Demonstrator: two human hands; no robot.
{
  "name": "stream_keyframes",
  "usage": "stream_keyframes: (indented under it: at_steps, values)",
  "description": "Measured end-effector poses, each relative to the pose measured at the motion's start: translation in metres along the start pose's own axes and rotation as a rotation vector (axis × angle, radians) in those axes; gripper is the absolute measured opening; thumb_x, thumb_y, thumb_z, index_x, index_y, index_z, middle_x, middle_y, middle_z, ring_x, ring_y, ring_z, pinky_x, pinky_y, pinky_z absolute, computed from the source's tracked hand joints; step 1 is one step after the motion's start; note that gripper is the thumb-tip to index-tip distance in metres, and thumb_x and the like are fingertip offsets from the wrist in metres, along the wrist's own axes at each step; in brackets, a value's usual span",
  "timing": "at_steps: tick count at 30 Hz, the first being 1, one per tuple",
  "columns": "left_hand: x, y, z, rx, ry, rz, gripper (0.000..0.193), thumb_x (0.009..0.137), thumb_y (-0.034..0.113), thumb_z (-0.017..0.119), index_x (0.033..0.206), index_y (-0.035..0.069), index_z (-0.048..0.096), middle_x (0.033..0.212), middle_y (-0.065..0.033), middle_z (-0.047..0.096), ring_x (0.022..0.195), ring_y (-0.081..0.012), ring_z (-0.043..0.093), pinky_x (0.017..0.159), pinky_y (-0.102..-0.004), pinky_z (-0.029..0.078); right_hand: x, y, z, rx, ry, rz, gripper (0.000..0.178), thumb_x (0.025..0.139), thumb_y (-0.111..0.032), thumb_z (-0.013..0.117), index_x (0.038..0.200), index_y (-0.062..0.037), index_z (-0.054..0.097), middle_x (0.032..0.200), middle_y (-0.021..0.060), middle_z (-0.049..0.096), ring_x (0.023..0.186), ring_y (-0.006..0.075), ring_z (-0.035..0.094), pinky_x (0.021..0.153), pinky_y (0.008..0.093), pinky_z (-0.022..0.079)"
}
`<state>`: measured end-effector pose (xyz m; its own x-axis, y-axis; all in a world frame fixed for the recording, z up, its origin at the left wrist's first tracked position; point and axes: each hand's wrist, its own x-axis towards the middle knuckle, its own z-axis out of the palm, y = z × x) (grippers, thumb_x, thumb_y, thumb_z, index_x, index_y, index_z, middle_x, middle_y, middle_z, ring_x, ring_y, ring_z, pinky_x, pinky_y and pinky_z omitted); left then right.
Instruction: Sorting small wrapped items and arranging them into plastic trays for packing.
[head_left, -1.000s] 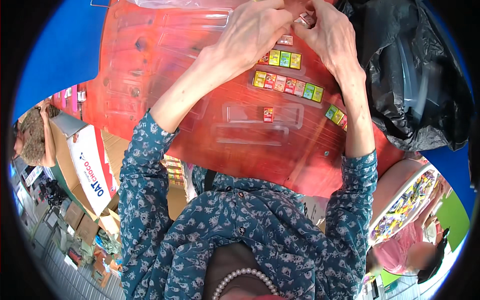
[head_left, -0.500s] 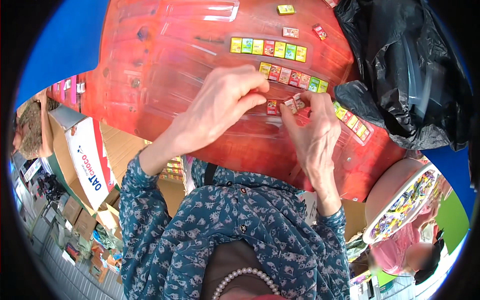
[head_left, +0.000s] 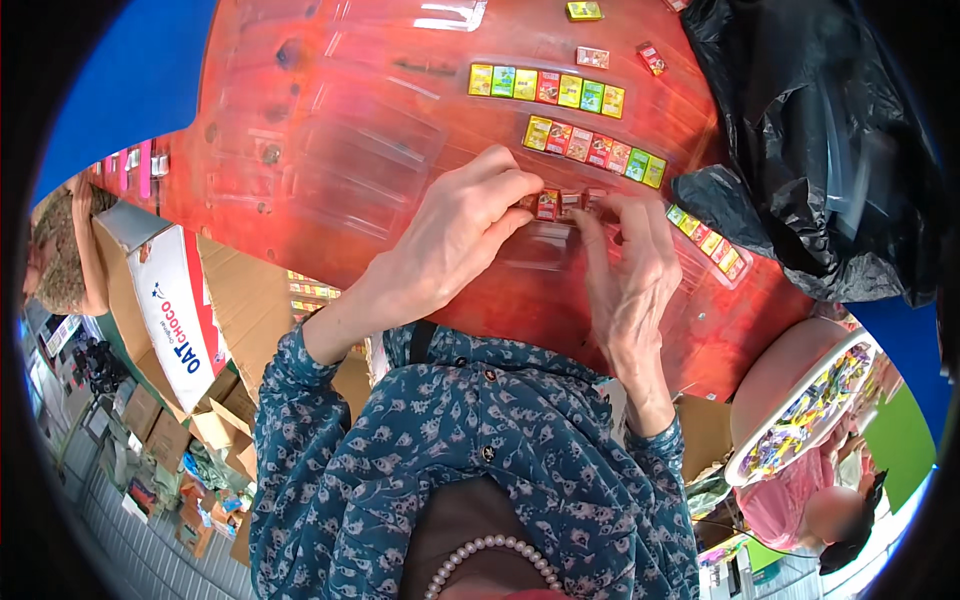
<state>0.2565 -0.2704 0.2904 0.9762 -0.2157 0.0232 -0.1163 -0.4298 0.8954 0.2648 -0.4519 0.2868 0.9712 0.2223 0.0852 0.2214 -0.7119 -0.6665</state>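
Note:
A short row of small red boxes (head_left: 548, 205) lies in a see-through plastic tray between my two hands. My left hand (head_left: 465, 230) is closed at the row's left end, thumb and forefinger pinching a small red box that they partly cover. At the other end my right hand (head_left: 632, 255) has its thumb and fingers bent around another small red box (head_left: 594, 199). Just beyond lies a tray holding a row of red, yellow and green boxes (head_left: 598, 152). Farther off is a second filled tray of yellow, blue-green and red boxes (head_left: 548, 88).
A black plastic bag (head_left: 820, 150) covers the table's right side, beside another filled tray (head_left: 710, 245). Loose boxes (head_left: 592, 57) lie at the far side of the red table (head_left: 330, 225). A tub of wrapped pieces (head_left: 765, 385) stands right; a cardboard carton (head_left: 180, 310) stands left.
My left hand has come to the row's left end and now pinches a small box. My right hand has shifted slightly and stays at the right end.

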Motion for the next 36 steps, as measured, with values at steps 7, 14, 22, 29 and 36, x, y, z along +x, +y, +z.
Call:
stream_keyframes:
  at_steps: [7, 14, 22, 29, 36]
  values:
    - [-0.006, 0.003, -0.001, 0.019, 0.009, -0.023, 0.021, 0.079, -0.007, 0.058, 0.099, -0.006, 0.056, 0.087, -0.0179, 0.053, 0.078, -0.0375, 0.055, 0.066, -0.0397, 0.045, 0.0, 0.01, 0.005, 0.027, -0.055, -0.06, 0.017, 0.079, -0.001, 0.063, 0.096, -0.0042, 0.063, 0.084, 0.012, 0.055, 0.077, 0.031, 0.058, 0.061, 0.0396, 0.047]
    - [-0.006, 0.001, 0.001, 0.162, 0.057, -0.057, 0.017, 0.079, -0.004, 0.062, 0.096, -0.005, 0.061, 0.083, -0.0151, 0.059, 0.075, -0.0298, 0.06, 0.064, -0.034, 0.047, 0.003, 0.012, 0.003, 0.053, -0.097, -0.102, 0.016, 0.078, 0.0, 0.063, 0.094, -0.0029, 0.062, 0.081, 0.012, 0.055, 0.076, 0.0303, 0.057, 0.06, 0.0382, 0.046]
    - [0.011, 0.019, -0.015, 0.019, 0.115, -0.195, 0.013, 0.077, -0.001, 0.065, 0.09, -0.003, 0.063, 0.078, -0.0144, 0.061, 0.071, -0.0267, 0.061, 0.062, -0.0326, 0.047, 0.054, 0.013, -0.026, 0.122, 0.058, -0.141, 0.013, 0.076, 0.005, 0.064, 0.088, 0.0024, 0.061, 0.08, 0.0173, 0.057, 0.073, 0.0348, 0.059, 0.064, 0.0375, 0.048]
    - [0.085, 0.013, -0.034, -0.039, 0.19, -0.088, 0.015, 0.079, 0.003, 0.061, 0.092, -0.005, 0.063, 0.078, -0.0168, 0.065, 0.072, -0.0233, 0.064, 0.066, -0.0318, 0.049, 0.127, 0.041, -0.018, -0.151, 0.044, -0.205, 0.015, 0.079, -0.004, 0.064, 0.089, 0.0025, 0.055, 0.088, 0.0212, 0.054, 0.082, 0.0422, 0.056, 0.069, 0.0462, 0.046]
    - [0.119, -0.012, -0.042, 0.149, 0.167, -0.089, 0.016, 0.08, 0.004, 0.06, 0.093, -0.005, 0.063, 0.076, -0.0155, 0.065, 0.07, -0.0218, 0.062, 0.065, -0.0316, 0.047, 0.158, 0.043, -0.014, -0.031, 0.135, -0.254, 0.009, 0.08, -0.002, 0.062, 0.083, 0.0027, 0.055, 0.083, 0.0218, 0.055, 0.076, 0.0423, 0.055, 0.063, 0.0458, 0.044]
